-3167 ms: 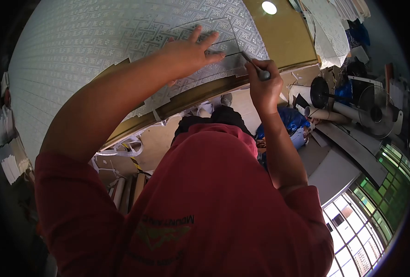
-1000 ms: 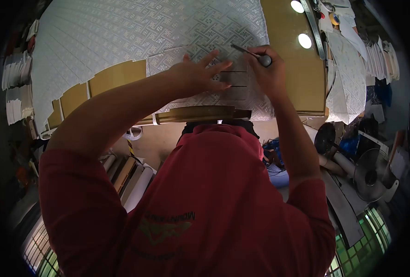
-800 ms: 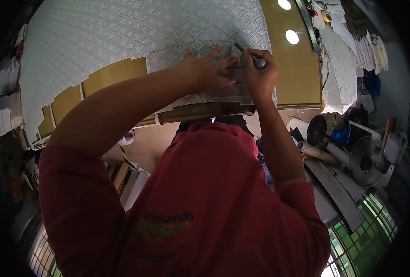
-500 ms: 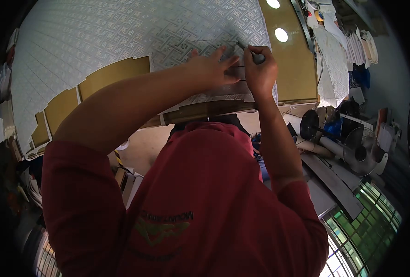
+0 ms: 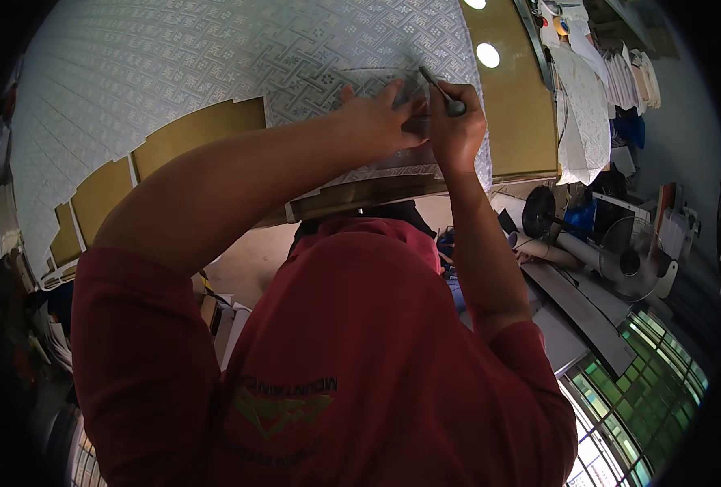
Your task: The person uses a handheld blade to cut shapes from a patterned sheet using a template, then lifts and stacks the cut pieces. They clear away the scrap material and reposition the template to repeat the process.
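A pale silvery fabric (image 5: 312,49) with a woven geometric pattern covers much of the work table. Flat on it, near the front edge, rests my left hand (image 5: 377,118) with its fingers spread. My right hand (image 5: 462,126) is just to the right, closed around a dark slim tool (image 5: 432,79) with a rounded end; its exact kind is not clear. The tool slants, its thin end toward the far side over the fabric. Whether the tip touches is hard to see. A faint straight-edged outline shows around my left hand.
Brown table surface (image 5: 523,122) shows beyond the fabric's right edge, with a metal strip (image 5: 531,40) along it. Lace-like cloth (image 5: 584,122) hangs at the right. Electric fans (image 5: 628,252) and rolls stand lower right.
The tool's tilt in my right hand has changed, showing more of its length. My left fingers have shifted slightly right, closer to my right hand. The camera view has moved a little.
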Motion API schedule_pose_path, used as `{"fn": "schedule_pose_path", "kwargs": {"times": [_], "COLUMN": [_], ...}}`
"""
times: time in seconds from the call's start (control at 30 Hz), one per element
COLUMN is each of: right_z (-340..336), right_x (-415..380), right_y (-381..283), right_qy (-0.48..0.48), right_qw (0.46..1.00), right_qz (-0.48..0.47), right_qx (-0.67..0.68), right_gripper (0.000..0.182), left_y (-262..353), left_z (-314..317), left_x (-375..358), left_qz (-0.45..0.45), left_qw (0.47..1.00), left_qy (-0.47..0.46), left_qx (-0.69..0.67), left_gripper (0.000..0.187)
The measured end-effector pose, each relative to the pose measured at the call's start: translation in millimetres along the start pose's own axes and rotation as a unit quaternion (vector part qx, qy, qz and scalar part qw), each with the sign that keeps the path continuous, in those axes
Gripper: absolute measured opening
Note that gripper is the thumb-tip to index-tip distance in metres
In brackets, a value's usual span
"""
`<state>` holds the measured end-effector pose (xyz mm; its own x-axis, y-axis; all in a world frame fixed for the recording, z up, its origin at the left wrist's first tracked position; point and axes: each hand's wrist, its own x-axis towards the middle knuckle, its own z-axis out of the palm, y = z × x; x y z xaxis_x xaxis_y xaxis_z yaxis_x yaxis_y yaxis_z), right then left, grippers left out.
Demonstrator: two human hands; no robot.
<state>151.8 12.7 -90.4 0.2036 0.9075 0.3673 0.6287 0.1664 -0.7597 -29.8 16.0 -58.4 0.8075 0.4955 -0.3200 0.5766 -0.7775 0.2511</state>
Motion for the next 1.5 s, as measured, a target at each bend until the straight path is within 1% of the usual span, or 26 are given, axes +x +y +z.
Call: {"fn": "schedule_pose_path", "kwargs": {"times": [0.03,0.1,0.17,0.2,0.27,0.3,0.37,0.4,0.43,0.5,0.53,0.6,0.63,0.7,0.73,0.8,0.9,0.93,0.97,1.0,1.03,1.1,1.2,1.27,1.33,1.5], "right_z": [-1.9,-5.9,-12.9,-17.3,-28.9,-32.4,-35.6,-36.4,-33.7,-28.1,-24.8,-13.8,-3.6,17.3,24.0,33.2,33.1,31.4,28.7,29.0,31.9,39.3,73.2,92.6,102.4,108.5], "right_x": [2.1,7.7,19.5,28.9,50.4,65.1,99.6,119.7,133.4,155.5,160.8,166.4,164.8,158.4,158.8,160.1,159.3,158.3,157.2,156.6,156.1,151.9,132.6,123.3,119.5,112.9], "right_y": [0.7,2.7,5.8,6.2,7.7,13.7,31.7,32.1,28.6,24.7,24.9,25.0,23.2,14.0,5.6,-11.0,-13.4,-11.3,-6.6,-4.1,-4.0,-7.4,-34.9,-54.1,-62.1,-48.3], "right_qy": [-0.015,-0.033,-0.096,-0.099,-0.213,-0.218,-0.382,-0.456,-0.460,-0.549,-0.555,-0.565,-0.572,-0.568,-0.569,-0.552,-0.560,-0.567,-0.567,-0.568,-0.576,-0.579,-0.591,-0.603,-0.616,-0.615], "right_qw": [1.000,0.999,0.995,0.995,0.975,0.974,0.914,0.882,0.879,0.825,0.820,0.807,0.800,0.793,0.790,0.785,0.787,0.780,0.785,0.790,0.781,0.787,0.768,0.757,0.744,0.750], "right_qz": [0.009,0.018,0.009,0.004,0.032,0.029,-0.033,-0.033,-0.032,-0.023,-0.024,-0.105,-0.107,-0.155,-0.159,-0.261,-0.243,-0.248,-0.226,-0.205,-0.213,-0.173,-0.190,-0.196,-0.205,-0.167], "right_qx": [0.005,0.013,0.011,0.016,0.049,0.058,0.133,0.119,0.126,0.129,0.136,0.138,0.147,0.156,0.162,0.101,0.092,0.096,0.102,0.109,0.114,0.124,0.158,0.156,0.158,0.175], "right_gripper": [0.013,0.014,0.017,0.017,0.013,0.013,0.010,0.011,0.011,0.010,0.010,0.009,0.009,0.011,0.011,0.012,0.012,0.012,0.012,0.011,0.011,0.011,0.011,0.012,0.013,0.017], "left_y": [1.0,3.2,4.5,4.7,9.7,11.9,15.9,15.8,16.3,17.3,18.0,16.8,17.8,18.8,17.8,15.5,17.0,17.2,17.2,17.5,17.9,19.9,20.9,20.7,18.8,16.5], "left_z": [-0.8,0.8,1.3,0.1,-10.0,-16.5,-29.6,-31.2,-31.3,-31.5,-31.5,-31.7,-31.4,-26.5,-18.9,-12.3,-11.3,-10.6,-9.7,-9.8,-10.3,-10.2,-16.2,-27.0,-22.6,-2.9], "left_x": [-0.5,1.4,6.2,6.7,-0.6,-3.9,-5.7,-4.5,-3.7,-2.5,-3.4,-3.7,-3.5,-0.8,0.6,0.0,-4.0,-4.0,-4.2,-4.8,-5.3,-6.0,-1.7,-1.8,0.3,9.1], "left_qz": [-0.010,-0.024,-0.099,-0.127,-0.092,-0.084,-0.059,-0.065,-0.067,-0.077,-0.076,-0.086,-0.087,-0.089,-0.095,-0.110,-0.110,-0.096,-0.083,-0.097,-0.091,-0.095,-0.099,-0.097,-0.108,-0.154], "left_qw": [1.000,1.000,0.993,0.988,0.995,0.996,0.997,0.996,0.995,0.994,0.993,0.992,0.992,0.992,0.993,0.992,0.993,0.995,0.993,0.992,0.994,0.994,0.993,0.991,0.990,0.984], "left_qy": [0.003,0.005,-0.026,-0.035,-0.028,-0.027,-0.053,-0.059,-0.068,-0.082,-0.080,-0.087,-0.082,-0.084,-0.067,-0.053,-0.024,-0.019,-0.014,-0.013,-0.009,-0.007,-0.041,-0.089,-0.086,-0.050], "left_qx": [-0.004,-0.009,-0.062,-0.079,-0.010,0.013,0.027,0.026,0.025,0.019,0.033,0.043,0.035,0.029,0.026,0.022,-0.019,0.031,0.080,0.075,0.067,0.051,0.041,0.017,-0.007,-0.074], "left_gripper": [0.066,0.060,0.050,0.048,0.050,0.053,0.054,0.054,0.054,0.053,0.053,0.052,0.052,0.051,0.047,0.044,0.045,0.048,0.051,0.051,0.051,0.050,0.048,0.046,0.046,0.045]}}
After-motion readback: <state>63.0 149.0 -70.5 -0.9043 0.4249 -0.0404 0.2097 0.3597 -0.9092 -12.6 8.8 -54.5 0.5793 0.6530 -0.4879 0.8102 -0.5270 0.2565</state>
